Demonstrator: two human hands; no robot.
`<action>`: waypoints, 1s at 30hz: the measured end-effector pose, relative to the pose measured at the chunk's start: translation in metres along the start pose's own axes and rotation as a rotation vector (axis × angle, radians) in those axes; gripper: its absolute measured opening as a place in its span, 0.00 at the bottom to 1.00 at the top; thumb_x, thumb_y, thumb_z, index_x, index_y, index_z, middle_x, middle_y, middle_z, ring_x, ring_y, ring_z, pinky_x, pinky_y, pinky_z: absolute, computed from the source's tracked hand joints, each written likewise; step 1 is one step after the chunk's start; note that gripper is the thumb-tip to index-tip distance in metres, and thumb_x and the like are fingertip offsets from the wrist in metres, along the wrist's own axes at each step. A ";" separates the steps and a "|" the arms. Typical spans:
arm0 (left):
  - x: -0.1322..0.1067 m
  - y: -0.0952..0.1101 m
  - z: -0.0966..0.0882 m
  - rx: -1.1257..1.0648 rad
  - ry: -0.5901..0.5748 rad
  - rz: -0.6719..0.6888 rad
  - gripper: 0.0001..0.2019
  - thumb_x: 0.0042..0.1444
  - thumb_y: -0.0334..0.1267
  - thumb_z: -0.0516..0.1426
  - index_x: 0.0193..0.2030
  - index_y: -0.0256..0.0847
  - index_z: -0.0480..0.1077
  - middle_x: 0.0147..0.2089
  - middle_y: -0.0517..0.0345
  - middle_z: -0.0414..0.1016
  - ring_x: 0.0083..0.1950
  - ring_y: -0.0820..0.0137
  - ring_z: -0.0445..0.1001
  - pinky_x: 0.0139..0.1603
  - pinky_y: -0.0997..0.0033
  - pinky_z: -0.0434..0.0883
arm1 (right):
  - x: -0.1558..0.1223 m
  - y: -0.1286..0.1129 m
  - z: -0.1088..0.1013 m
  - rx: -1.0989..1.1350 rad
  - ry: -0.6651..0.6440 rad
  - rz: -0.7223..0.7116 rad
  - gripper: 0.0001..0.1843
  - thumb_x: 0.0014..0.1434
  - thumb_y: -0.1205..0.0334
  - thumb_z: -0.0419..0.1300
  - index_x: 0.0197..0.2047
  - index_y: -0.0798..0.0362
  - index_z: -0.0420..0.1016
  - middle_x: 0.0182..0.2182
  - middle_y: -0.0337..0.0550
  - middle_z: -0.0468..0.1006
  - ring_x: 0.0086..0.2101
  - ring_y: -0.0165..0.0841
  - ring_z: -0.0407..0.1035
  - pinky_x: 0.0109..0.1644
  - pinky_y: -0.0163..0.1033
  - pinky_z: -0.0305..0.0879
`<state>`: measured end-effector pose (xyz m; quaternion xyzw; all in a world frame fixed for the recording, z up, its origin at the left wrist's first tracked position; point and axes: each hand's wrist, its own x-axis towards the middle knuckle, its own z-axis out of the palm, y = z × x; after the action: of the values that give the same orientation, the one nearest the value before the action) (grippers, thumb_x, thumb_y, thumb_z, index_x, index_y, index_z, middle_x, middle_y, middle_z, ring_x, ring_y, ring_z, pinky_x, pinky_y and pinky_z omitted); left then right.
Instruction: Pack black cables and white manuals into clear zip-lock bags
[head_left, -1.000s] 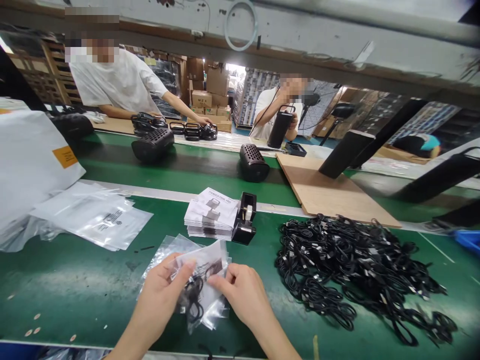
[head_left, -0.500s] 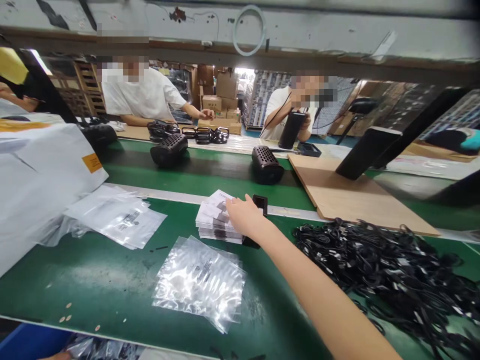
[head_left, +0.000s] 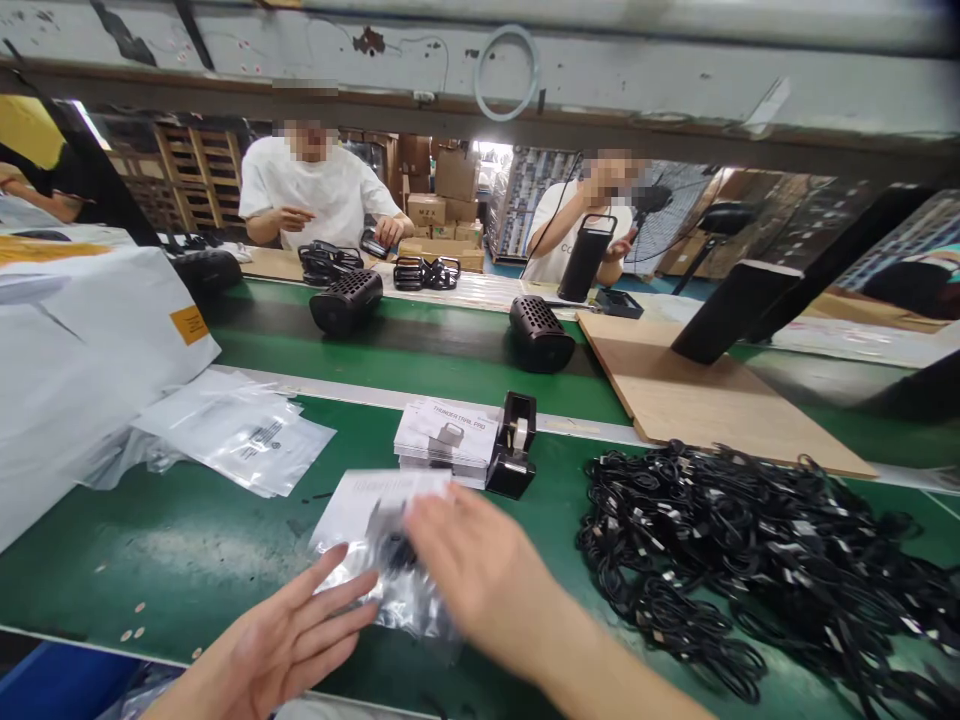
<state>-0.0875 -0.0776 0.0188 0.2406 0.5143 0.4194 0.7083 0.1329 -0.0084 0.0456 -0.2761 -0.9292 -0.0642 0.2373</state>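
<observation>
A white printed leaflet point(head_left: 352, 497) is pinched by my right hand point(head_left: 480, 560), blurred by motion, above a pile of clear plastic bags point(head_left: 412, 605). My left hand point(head_left: 281, 625) is open at the near left of those bags, fingers spread and palm turned toward them, holding nothing. Just beyond stands a stack of similar leaflets point(head_left: 446, 425), the top one printed with a picture of a carry-handled device. Against the stack's right side is a black tape dispenser point(head_left: 514, 470).
Black cables point(head_left: 690, 540) lie heaped at right. More plastic bags point(head_left: 255, 430) lie beside a large white sack point(head_left: 90, 350) at left. Two black perforated speaker-like devices point(head_left: 349, 300) sit on the green belt beyond, near a wooden board point(head_left: 697, 400). Co-workers point(head_left: 322, 190) work across.
My right hand has come back from the stack with a leaflet, bringing it over the bags. My left hand has risen into view. Across the line, a co-worker's hands have moved.
</observation>
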 end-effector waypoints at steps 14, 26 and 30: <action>0.056 -0.008 0.074 0.728 -0.053 0.262 0.12 0.49 0.48 0.56 0.34 0.41 0.68 0.26 0.63 0.69 0.28 0.71 0.68 0.30 0.72 0.66 | -0.124 0.001 0.000 1.108 0.328 1.424 0.18 0.50 0.47 0.60 0.27 0.56 0.67 0.18 0.36 0.70 0.19 0.24 0.61 0.23 0.28 0.60; 0.065 -0.027 0.091 1.443 -0.044 0.436 0.14 0.56 0.41 0.50 0.23 0.42 0.70 0.27 0.61 0.65 0.27 0.71 0.67 0.30 0.71 0.62 | -0.150 -0.016 -0.001 1.119 0.458 1.524 0.19 0.48 0.46 0.61 0.27 0.56 0.68 0.14 0.33 0.67 0.16 0.24 0.59 0.20 0.28 0.57; 0.062 -0.029 0.089 1.433 -0.039 0.529 0.17 0.59 0.42 0.46 0.24 0.41 0.69 0.29 0.59 0.66 0.28 0.70 0.68 0.30 0.71 0.64 | -0.145 -0.031 0.006 1.156 0.510 1.540 0.21 0.46 0.44 0.61 0.27 0.56 0.68 0.16 0.36 0.69 0.16 0.25 0.59 0.19 0.28 0.59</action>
<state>0.0126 -0.0334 -0.0049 0.7639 0.5734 0.1346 0.2639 0.2201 -0.1022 -0.0287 -0.6235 -0.3064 0.5125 0.5047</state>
